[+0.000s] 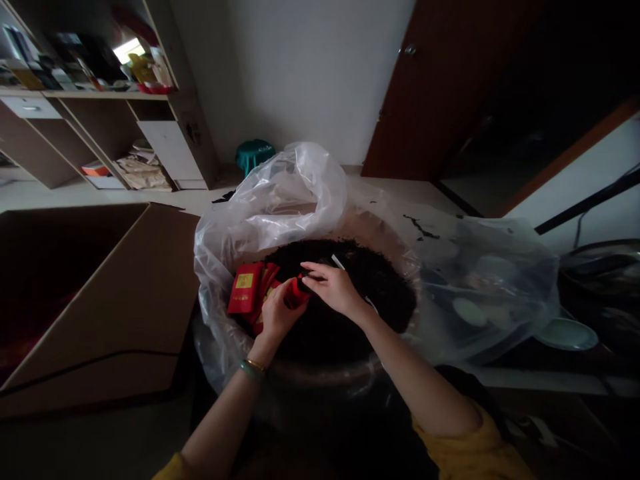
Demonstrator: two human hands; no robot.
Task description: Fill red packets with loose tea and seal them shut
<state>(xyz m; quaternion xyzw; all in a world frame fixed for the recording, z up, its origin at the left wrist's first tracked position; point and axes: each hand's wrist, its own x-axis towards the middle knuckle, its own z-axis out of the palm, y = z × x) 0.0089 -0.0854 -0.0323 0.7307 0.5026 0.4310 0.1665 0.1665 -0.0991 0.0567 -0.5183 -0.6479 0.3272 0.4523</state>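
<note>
My left hand (280, 307) is wrapped around a small red packet (296, 288), held with its mouth upward. At that mouth, the fingers of my right hand (330, 287) are drawn together against something dark that I cannot make out. Both hands are over a wide round tub lined with a clear plastic bag (220, 233). Dark, loose, leaf-like material (385, 287) fills the tub. Left of my left hand, several red packets with gold labels (244, 288) lie in a pile on the material. A thin white strip (338, 261) sticks up behind my right hand.
A large open cardboard box (125, 307) stands to the left. On the right, the plastic spreads over pale dish-like shapes, beside a shallow dish (567, 333). Behind are a green-covered bin (255, 155), a shelf unit (170, 143) and a brown door (425, 100).
</note>
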